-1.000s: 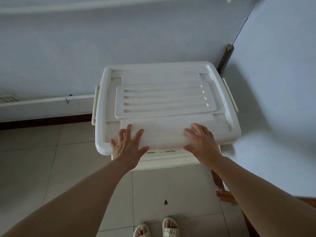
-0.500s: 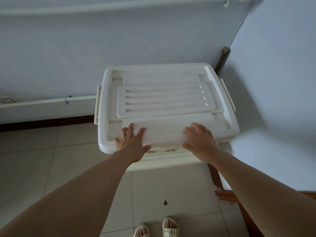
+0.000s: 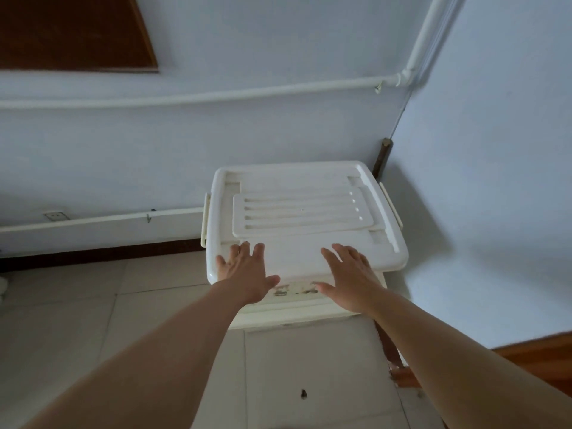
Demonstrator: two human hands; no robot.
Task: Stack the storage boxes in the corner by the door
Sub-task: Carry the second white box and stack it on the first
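Note:
A white storage box with a ribbed lid (image 3: 300, 212) stands in the corner where two pale walls meet, on top of another white box (image 3: 297, 314) whose front rim shows below it. My left hand (image 3: 244, 274) hovers flat at the lid's near left edge, fingers spread. My right hand (image 3: 349, 277) is flat at the near right part, fingers apart. Neither hand grips anything; I cannot tell whether they touch the lid.
A white pipe (image 3: 198, 96) runs along the back wall and up the corner. A white trunking strip (image 3: 102, 226) and a socket (image 3: 55, 215) sit low on the wall. A brown panel (image 3: 74, 32) hangs at upper left. Wooden door trim (image 3: 544, 357) is at right.
The view has tilted up and pulled back, so the box sits lower in frame. Both hands have slid back toward the lid's near edge, with palms now past the rim.

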